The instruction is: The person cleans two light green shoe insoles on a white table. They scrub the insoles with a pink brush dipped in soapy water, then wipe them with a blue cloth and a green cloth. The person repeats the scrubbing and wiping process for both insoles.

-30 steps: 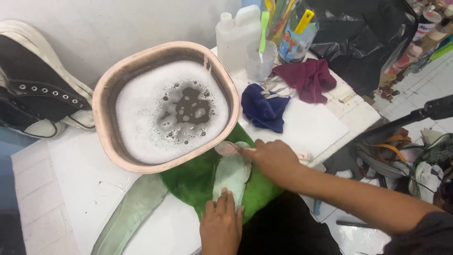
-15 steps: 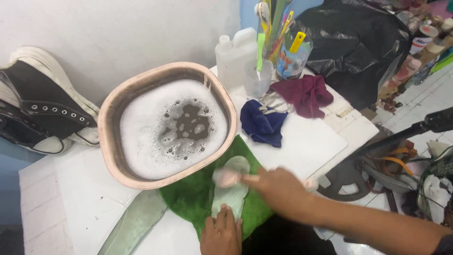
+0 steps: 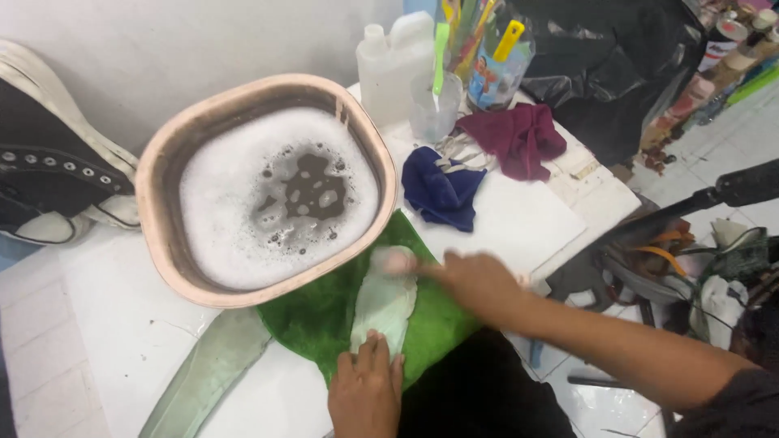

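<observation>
Low in the centre of the frame, a pale, soapy shoe insole (image 3: 385,304) lies flat on a green plush cloth (image 3: 320,312), which keeps it off the white tabletop (image 3: 122,324) and probably soaks up the runoff. The left hand (image 3: 367,391), at the bottom edge, presses its fingertips down on the near end of the insole, open and flat rather than clenched, seemingly to pin it so it cannot slide. The right hand (image 3: 479,284) comes in from the right, closed around the handle of a small brush; the brush's blurred pinkish head (image 3: 398,259) sits on the far end of the insole, and the blur fits a scrubbing stroke. Just above, touching the cloth's upper edge, stands a rounded tan plastic basin (image 3: 154,203) of foamy water, near enough for the brush to reach. A second greyish insole (image 3: 207,373) lies apart at lower left on the tabletop. A black high-top canvas sneaker with a white sole (image 3: 49,178) rests at the left edge. Beyond the basin, at upper centre, a dark blue rag (image 3: 438,191) and a maroon rag (image 3: 515,138) lie crumpled beside a translucent white plastic jug (image 3: 393,61) and a clear cup holding brushes (image 3: 434,105).
</observation>
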